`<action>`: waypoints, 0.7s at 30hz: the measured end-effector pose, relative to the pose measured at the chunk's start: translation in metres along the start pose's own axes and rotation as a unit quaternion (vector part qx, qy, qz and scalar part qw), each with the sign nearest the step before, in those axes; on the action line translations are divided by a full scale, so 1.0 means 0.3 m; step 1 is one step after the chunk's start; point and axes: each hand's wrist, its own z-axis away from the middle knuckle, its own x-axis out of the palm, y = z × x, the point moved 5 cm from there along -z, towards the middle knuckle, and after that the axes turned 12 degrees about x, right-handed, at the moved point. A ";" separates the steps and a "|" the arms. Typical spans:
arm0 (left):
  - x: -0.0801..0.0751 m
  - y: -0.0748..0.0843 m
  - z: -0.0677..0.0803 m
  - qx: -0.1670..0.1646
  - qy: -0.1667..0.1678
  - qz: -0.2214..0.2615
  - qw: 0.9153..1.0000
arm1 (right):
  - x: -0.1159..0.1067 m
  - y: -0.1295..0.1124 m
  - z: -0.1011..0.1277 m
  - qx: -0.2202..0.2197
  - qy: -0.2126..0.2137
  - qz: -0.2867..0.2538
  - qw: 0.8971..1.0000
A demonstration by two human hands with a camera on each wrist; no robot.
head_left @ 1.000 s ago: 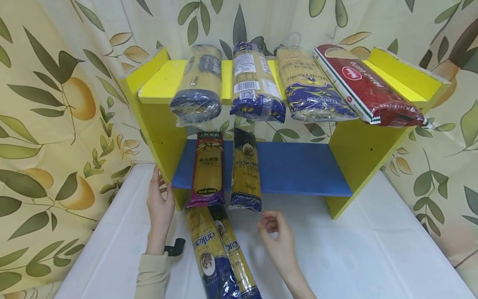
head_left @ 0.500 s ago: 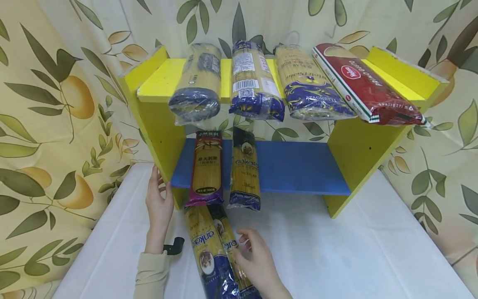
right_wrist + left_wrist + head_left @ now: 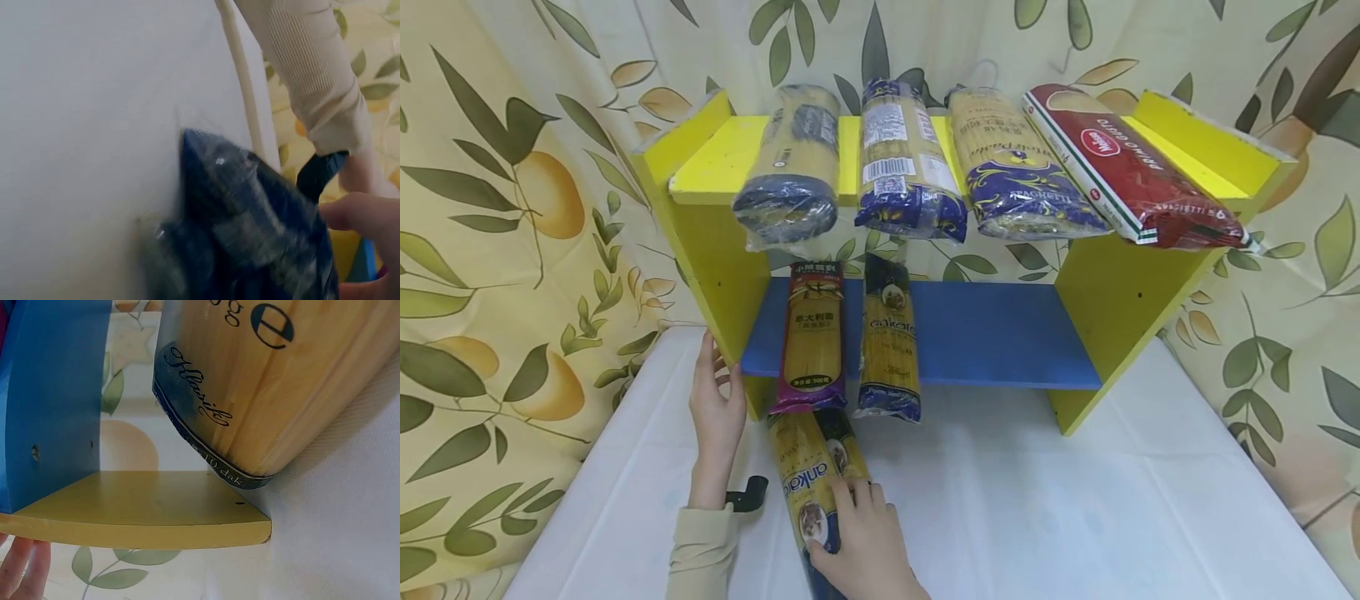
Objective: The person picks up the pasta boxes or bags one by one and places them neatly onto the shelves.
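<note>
In the head view my left hand [image 3: 718, 408] rests against the outside of the yellow left panel [image 3: 711, 292] of a small shelf; the left wrist view shows its fingers [image 3: 31, 569] touching that panel. My right hand [image 3: 868, 537] is over two spaghetti packs that lie on the table, partly under the blue shelf board. It grips the upper spaghetti pack [image 3: 801, 471], thumb at the left edge and fingers along the right. The second spaghetti pack [image 3: 842, 446] is mostly covered by the hand. The right wrist view shows the crinkled blue pack end [image 3: 250, 212] beside the thumb.
On the blue board [image 3: 1000, 333] lie a purple-ended spaghetti pack [image 3: 812, 342] and a blue-ended spaghetti pack [image 3: 889, 346]. Several pasta packs, including a red spaghetti pack [image 3: 1135, 167], lie on the yellow top board [image 3: 707, 171]. White cloth [image 3: 1000, 500] covers the table; a patterned curtain hangs behind.
My right hand has moved left and down from beside the shelf's front edge onto the packs on the table, and its fingers have closed round one. My left hand stays at the panel.
</note>
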 end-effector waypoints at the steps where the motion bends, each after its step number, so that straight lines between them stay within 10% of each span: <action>1: 0.000 0.000 0.000 0.000 0.000 -0.001 1.000 | 0.009 -0.009 -0.002 0.004 -0.002 0.015 1.000; 14: 0.001 -0.002 -0.002 0.002 0.001 -0.004 1.000 | 0.088 -0.066 0.005 0.005 0.012 0.184 0.983; 21: 0.002 -0.004 -0.001 0.004 0.002 -0.001 1.000 | 0.100 -0.072 0.001 0.000 0.025 0.169 0.985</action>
